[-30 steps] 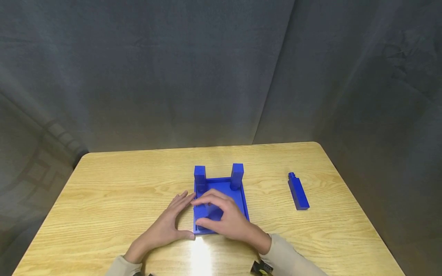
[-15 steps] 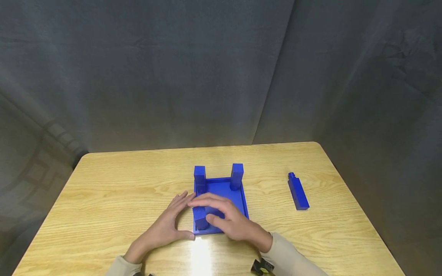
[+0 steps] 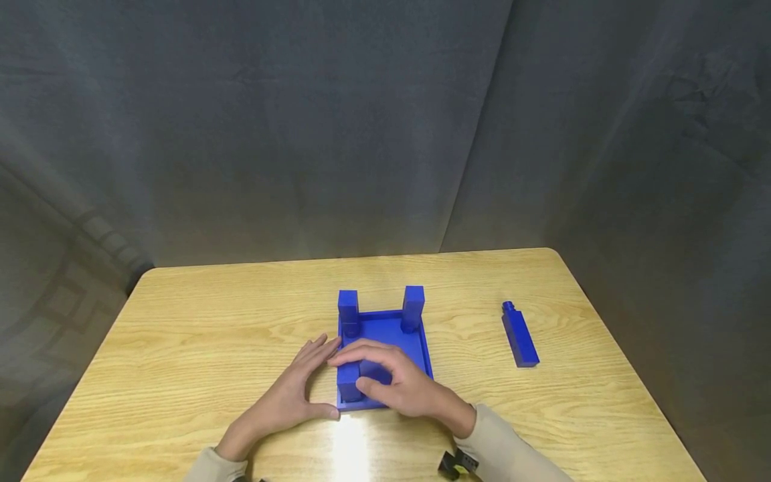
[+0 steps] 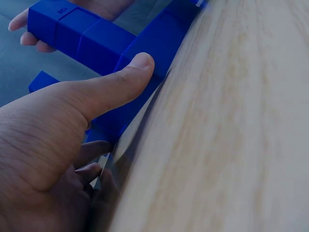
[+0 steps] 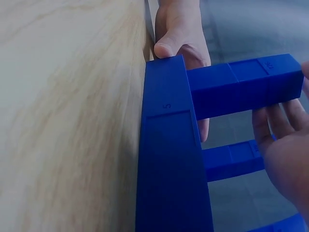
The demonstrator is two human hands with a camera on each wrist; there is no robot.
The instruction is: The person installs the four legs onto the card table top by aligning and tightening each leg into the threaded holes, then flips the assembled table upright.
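A blue square toy tabletop [image 3: 402, 341] with a raised rim lies underside up. Near its front left corner stands a blue table leg [image 3: 349, 383], square in section, which my right hand [image 3: 403, 381] grips near the top end, thumb on its right side and fingers behind it. The right wrist view shows the fingers against the leg [image 5: 241, 87]. My left hand [image 3: 295, 391] lies along the tabletop's left side with fingers extended, the thumb at the front left corner. In the left wrist view that thumb presses by the tabletop's edge [image 4: 157, 53].
Two more blue legs, a left one [image 3: 349, 311] and a right one [image 3: 413, 308], stand upright at the tabletop's far corners. A loose leg [image 3: 521, 343] with a threaded end lies on the wooden table [image 3: 590, 395] to the right. Grey curtains [image 3: 301, 134] surround the table.
My right thumb has shifted from the leg's front to its right side. The leg has turned slightly and now sits squarer to the tabletop. My left hand stays put.
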